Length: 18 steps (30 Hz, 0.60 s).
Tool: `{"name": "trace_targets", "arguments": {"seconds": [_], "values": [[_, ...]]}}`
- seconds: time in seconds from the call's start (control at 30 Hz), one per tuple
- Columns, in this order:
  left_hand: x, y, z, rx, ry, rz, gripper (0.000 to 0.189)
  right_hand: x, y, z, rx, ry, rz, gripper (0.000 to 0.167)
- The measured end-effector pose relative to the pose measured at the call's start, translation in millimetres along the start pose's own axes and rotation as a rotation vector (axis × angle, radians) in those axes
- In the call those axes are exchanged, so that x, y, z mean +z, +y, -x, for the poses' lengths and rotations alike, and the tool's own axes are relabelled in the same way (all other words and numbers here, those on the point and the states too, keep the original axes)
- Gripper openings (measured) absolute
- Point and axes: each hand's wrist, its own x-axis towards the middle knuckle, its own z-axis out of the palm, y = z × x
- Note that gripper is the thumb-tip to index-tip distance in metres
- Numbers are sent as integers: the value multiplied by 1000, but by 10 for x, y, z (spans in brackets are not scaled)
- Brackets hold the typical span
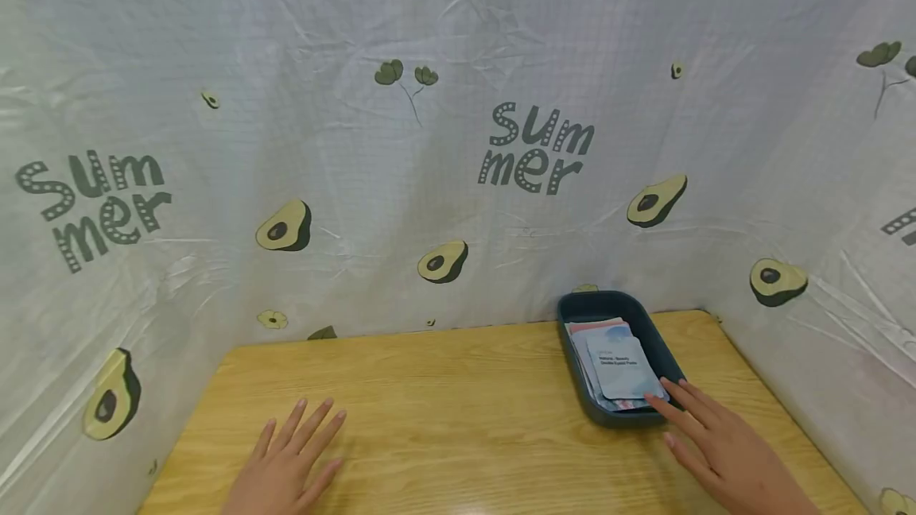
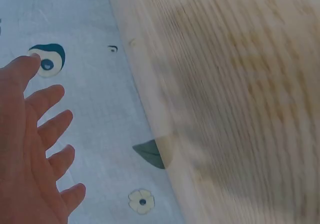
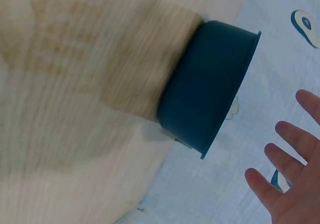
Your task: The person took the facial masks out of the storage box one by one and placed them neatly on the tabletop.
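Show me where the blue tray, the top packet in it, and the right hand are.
blue tray [image 1: 598, 305]: head view, far inner wall.
top packet [image 1: 626, 368]: head view, middle of its pale face.
right hand [image 1: 723, 443]: head view, back of the hand.

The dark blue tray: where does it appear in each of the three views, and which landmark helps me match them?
Head view: the dark blue tray sits right of centre on the wooden table, by the right hand.
Left wrist view: not in it.
Right wrist view: upper centre, seen from its side.
Shared landmark: the avocado-print cloth.
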Motion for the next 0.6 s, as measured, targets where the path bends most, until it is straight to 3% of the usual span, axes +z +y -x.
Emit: {"name": "trace_targets", "arguments": {"seconds": [0.13,0.27,0.43,0.6], "values": [[-36,75,-117,35,-46,21,60,-36,14,-65,86,-58,-97,49],[-13,169,-242,84,-44,12,58,-74,50,-132,160,-95,-173,48],[19,327,-395,138,-92,34,55,-90,117,-207,164,-81,-209,46],[13,505,-562,193,-172,146,53,-69,222,-259,198,-107,-253,45]]}}
